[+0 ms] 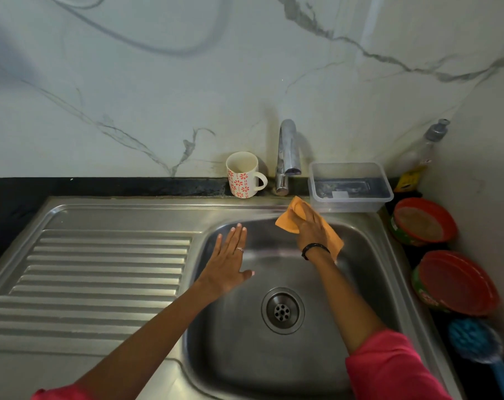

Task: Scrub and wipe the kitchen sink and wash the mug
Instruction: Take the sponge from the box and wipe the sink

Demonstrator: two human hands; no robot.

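A steel sink (369, 255) with a round drain (282, 310) fills the middle. My right hand (311, 226) lies flat on an orange cloth (288, 217), pressing it against the sink's far rim just below the tap (286, 151). My left hand (230, 255) hovers or rests over the basin's left edge with straight, spread fingers and holds nothing. A white mug (243, 174) with red flower print stands upright on the back ledge, left of the tap.
A ribbed drainboard (100, 272) lies to the left. A clear plastic box (348, 186) sits right of the tap, with a bottle (423, 151) behind it. Two red-lidded tubs (423, 220) (455, 284) and a blue brush (475, 345) line the right counter.
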